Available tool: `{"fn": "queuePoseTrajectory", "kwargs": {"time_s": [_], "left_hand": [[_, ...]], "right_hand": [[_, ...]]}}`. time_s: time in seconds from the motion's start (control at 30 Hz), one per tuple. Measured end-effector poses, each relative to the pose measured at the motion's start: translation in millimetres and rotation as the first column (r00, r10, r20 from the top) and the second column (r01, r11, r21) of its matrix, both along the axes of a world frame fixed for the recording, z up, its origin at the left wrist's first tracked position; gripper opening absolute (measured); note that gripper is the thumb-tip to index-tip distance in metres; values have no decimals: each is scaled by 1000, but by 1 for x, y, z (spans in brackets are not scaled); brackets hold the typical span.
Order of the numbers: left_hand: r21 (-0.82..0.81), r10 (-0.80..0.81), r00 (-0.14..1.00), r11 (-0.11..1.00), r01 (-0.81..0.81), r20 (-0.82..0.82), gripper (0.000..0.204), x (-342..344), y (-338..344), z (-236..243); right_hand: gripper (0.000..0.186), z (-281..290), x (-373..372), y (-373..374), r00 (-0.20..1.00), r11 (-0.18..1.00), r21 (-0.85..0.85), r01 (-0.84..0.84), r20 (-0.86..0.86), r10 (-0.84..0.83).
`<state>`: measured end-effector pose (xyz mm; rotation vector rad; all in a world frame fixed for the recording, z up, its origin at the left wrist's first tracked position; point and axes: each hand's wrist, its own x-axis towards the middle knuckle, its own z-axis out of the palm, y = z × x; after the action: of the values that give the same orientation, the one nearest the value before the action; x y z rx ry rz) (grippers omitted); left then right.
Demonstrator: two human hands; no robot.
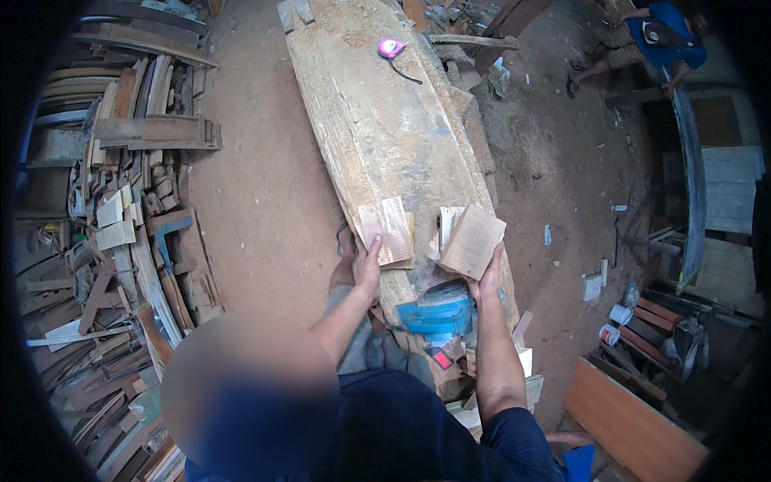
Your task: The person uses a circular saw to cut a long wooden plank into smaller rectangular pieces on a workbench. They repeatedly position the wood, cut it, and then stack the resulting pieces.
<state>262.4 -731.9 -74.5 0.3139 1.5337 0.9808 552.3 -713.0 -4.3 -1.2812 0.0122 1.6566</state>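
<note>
My left hand (369, 269) is closed on the edge of a thin pale sheet (385, 229) with rows of faint print and a yellowish layer beneath; it looks like sandpaper. My right hand (487, 277) grips a light wooden block (475, 241) by its near right side, tilted over the bench. Beside that block, on its left, a pale torn-edged piece (438, 241) shows in part. Between my forearms lies a blue power tool (438, 312) on the near end of the bench. Farther off rests a pink tape measure (390, 48) with a black strap.
A long, dusty wooden bench (377, 120) runs away from me. Stacked planks and offcuts (120, 233) crowd the left. At the far right a person in blue (671, 36) holds a long board (692, 177). An orange-brown panel (630, 422) leans at lower right.
</note>
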Motion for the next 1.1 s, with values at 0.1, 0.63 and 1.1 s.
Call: {"fn": "queuePoseTrajectory", "kwargs": {"time_s": [0.1,0.63,1.1], "left_hand": [[2,7,979,1000,-7,-202,65,6,8,12],[-38,-124,492,983,182,-862,66,-41,144,57],[809,-976,211,160,566,45,43,70,-46,444]], "right_hand": [[84,-8,-20,4,999,999,-13,44,20,-44],[88,-18,-64,89,933,992,-9,123,341,-112],[64,206,-201,-50,740,718,179,-672,198,643]]}}
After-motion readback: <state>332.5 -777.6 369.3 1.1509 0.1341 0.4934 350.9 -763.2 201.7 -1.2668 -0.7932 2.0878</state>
